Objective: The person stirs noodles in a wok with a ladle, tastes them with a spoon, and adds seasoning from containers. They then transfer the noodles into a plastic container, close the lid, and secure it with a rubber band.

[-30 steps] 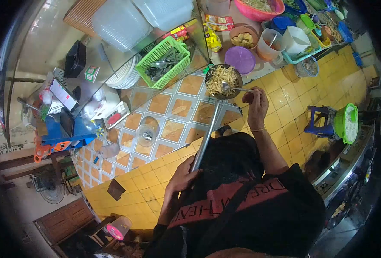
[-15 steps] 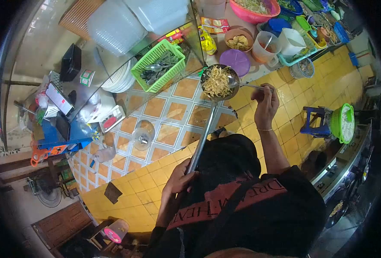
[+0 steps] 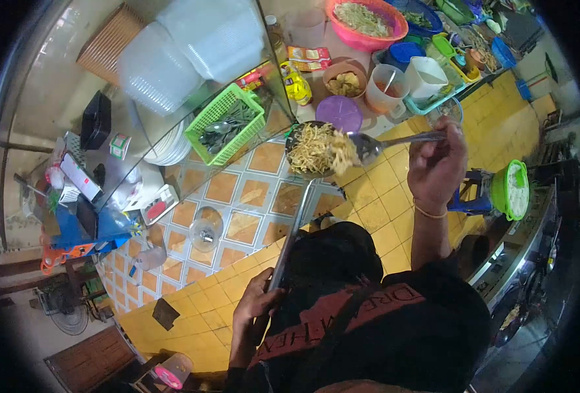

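Observation:
My left hand (image 3: 256, 300) is wrapped round the long metal handle of a ladle (image 3: 298, 229), low down near my body. Its dark round bowl, at the far end, is full of fried noodles (image 3: 309, 149). In my right hand (image 3: 438, 167) is a metal spoon (image 3: 408, 139), gripped by its handle. The spoon's tip meets the right side of the ladle's bowl, and some noodles there are blurred by motion. A purple lid (image 3: 340, 114) lies on the counter just beyond the bowl.
On the tiled counter (image 3: 257, 196) stand a green cutlery basket (image 3: 251, 122), a glass (image 3: 206, 229) and stacked plates (image 3: 172, 149). Farther back are a pink basin (image 3: 367, 40) and an orange-tinted jug (image 3: 385, 88). A green basin (image 3: 517, 190) sits on a blue stool (image 3: 468, 196) at right.
My right hand has moved right and up with the spoon, drawing it from inside the ladle's bowl to its edge with noodles. The view has shifted slightly; my left hand keeps its grip.

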{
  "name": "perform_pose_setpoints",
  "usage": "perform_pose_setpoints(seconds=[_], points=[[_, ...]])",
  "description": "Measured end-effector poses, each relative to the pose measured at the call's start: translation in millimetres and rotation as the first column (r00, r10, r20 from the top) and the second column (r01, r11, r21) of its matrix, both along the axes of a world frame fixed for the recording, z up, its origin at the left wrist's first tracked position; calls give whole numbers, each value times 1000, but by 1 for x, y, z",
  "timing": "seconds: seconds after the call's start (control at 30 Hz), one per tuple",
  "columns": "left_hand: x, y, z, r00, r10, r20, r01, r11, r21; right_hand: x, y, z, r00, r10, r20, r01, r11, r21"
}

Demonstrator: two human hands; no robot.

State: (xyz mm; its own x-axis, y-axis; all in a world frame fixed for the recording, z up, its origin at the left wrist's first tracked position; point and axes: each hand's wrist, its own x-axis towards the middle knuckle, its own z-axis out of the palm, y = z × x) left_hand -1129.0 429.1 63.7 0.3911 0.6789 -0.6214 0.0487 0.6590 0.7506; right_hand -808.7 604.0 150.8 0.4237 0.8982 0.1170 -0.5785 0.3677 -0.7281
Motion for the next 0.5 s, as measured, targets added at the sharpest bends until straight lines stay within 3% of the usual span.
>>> perform_pose_setpoints(seconds=[0.07,0.13,0.17,0.2,0.23,0.27,0.3,0.37,0.5], points=[[2,0,1,997,45,-55,-49,997,-57,3,-3,17,999,25,20,-26,999,43],[6,1,1,996,55,-64,-59,996,-66,2,-5,35,983,149,-111,-118,961,250],[9,2,0,995,72,-72,-76,995,-64,5,-7,42,983,145,-114,-113,963,245],[12,-3,-6,995,69,-74,-74,995,-68,7,-8,50,962,269,-50,-233,901,366],[15,-13,-15,974,222,38,-221,975,-32,9,-10,56,924,381,28,-348,810,472],[16,-15,-19,950,297,94,-296,955,-21,12,-10,61,925,380,25,-346,812,470],[19,-14,-18,919,365,152,-367,930,-14,15,-11,65,889,438,133,-440,738,511],[23,-4,-12,951,310,13,-310,950,-32,22,-11,71,812,512,278,-574,621,533],[37,11,17,942,334,-29,-335,936,-106,15,-12,77,810,561,172,-542,603,586]])
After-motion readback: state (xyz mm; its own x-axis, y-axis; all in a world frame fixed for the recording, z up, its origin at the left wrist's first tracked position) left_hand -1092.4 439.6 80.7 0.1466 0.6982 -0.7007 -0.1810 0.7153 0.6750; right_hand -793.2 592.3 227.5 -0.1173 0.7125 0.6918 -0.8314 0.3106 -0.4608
